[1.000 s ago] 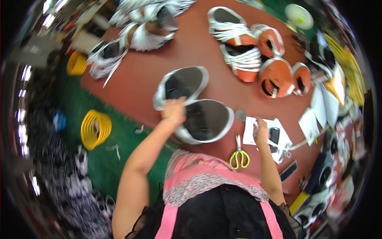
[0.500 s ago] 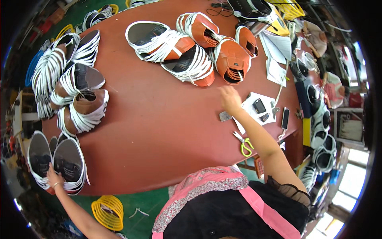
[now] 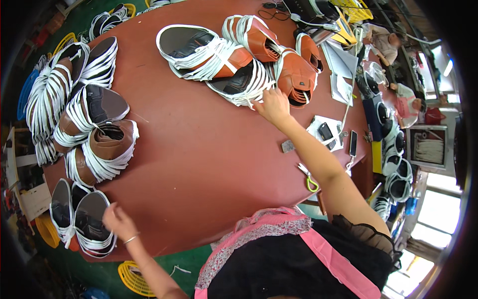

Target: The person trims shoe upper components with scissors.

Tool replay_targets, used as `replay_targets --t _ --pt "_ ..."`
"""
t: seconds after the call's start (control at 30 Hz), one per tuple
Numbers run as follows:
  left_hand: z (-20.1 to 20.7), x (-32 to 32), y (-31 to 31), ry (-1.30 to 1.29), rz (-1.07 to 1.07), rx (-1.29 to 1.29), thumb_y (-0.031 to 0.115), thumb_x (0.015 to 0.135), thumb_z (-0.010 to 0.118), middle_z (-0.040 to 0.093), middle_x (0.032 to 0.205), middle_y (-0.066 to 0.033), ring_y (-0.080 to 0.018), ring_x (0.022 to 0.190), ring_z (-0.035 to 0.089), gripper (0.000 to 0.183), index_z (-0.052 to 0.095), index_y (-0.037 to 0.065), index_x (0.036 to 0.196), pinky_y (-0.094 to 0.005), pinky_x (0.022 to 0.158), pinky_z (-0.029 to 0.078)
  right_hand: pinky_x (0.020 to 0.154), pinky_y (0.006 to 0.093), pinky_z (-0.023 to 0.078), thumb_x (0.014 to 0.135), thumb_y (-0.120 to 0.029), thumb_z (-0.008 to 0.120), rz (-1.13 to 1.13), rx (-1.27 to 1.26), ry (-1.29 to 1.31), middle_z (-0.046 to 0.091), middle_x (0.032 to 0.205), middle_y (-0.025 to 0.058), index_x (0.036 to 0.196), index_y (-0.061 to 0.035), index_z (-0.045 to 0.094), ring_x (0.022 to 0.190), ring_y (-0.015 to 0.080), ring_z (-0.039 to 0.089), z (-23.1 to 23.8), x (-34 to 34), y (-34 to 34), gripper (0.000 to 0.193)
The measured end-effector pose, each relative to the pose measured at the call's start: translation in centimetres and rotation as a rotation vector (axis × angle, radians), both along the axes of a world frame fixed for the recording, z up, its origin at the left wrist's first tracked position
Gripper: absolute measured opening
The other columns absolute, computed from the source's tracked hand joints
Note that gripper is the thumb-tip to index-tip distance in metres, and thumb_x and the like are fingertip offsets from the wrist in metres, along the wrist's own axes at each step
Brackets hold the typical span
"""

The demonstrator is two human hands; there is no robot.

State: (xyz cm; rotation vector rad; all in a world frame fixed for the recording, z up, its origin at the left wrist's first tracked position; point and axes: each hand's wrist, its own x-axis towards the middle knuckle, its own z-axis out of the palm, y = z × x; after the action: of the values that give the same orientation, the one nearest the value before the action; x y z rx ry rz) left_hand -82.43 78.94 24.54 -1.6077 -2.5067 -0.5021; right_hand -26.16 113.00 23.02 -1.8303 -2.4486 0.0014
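My right hand is at the front end of a bundle of orange and black shoe uppers with white edging. Its fingers close round that end and hide the orange tip. Touching this bundle are more orange uppers and a grey-lined bundle wrapped in white strips. At the lower left, my left hand is beside a stack of black-lined uppers near the table corner. Its fingers are apart and nothing shows in them.
Brown uppers are piled along the left edge of the red-brown table. To the right lie yellow-handled scissors, a phone, a handheld device and papers. A yellow basket stands below. Other people sit at the far right.
My right hand has moved left and away from me onto the orange and black bundle. My left hand has come off the black-lined uppers and shifted right. The view has also shifted slightly.
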Motion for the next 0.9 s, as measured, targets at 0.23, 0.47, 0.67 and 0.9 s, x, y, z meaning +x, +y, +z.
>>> replay_targets --t 0.23,0.47,0.67,0.9 --pt "-6.9 28.1 8.8 -1.43 -0.474 -0.332 0.015 0.103 0.065 0.077 0.117 -0.0122 -0.0204 0.112 0.072 0.028 0.068 0.003 0.128 -0.034 0.098 0.057 0.071 0.0525 0.054 0.1 -0.042 0.063 -0.149 -0.113 0.407 0.071 0.076 0.0196 0.091 -0.0037 0.064 0.079 0.0404 0.071 -2.3 0.8 1.9 0.039" --pt "-13.3 39.7 13.9 -2.842 -0.038 -0.284 0.022 0.101 0.072 0.056 0.149 -0.0078 -0.0205 0.137 0.056 0.051 0.054 0.006 0.146 -0.0388 0.113 0.048 0.059 0.0497 0.053 0.095 -0.025 0.067 0.359 -0.213 0.578 0.066 0.072 0.0167 0.09 -0.0079 0.069 0.065 0.041 0.066 6.3 -7.5 -12.6 0.018" --pt "-10.6 40.9 8.3 -2.83 0.197 -0.242 0.033 0.098 0.075 0.051 0.153 -0.0068 -0.0277 0.141 0.049 0.057 0.052 0.017 0.148 -0.0451 0.117 0.043 0.067 0.0447 0.054 0.099 -0.03 0.067 0.76 -0.578 1.04 0.067 0.075 0.0137 0.086 -0.0051 0.066 0.07 0.0357 0.067 14.1 -9.3 -23.5 0.028" --pt "-7.4 33.5 0.0 -2.137 0.421 0.503 0.007 0.096 0.071 0.068 0.125 -0.0086 -0.023 0.118 0.066 0.042 0.059 0.0 0.135 -0.0399 0.094 0.059 0.056 0.0317 0.048 0.101 -0.016 0.068 0.251 -0.712 0.982 0.065 0.069 0.0129 0.096 -0.0026 0.073 0.056 0.0164 0.059 15.7 -4.2 -21.2 0.015"
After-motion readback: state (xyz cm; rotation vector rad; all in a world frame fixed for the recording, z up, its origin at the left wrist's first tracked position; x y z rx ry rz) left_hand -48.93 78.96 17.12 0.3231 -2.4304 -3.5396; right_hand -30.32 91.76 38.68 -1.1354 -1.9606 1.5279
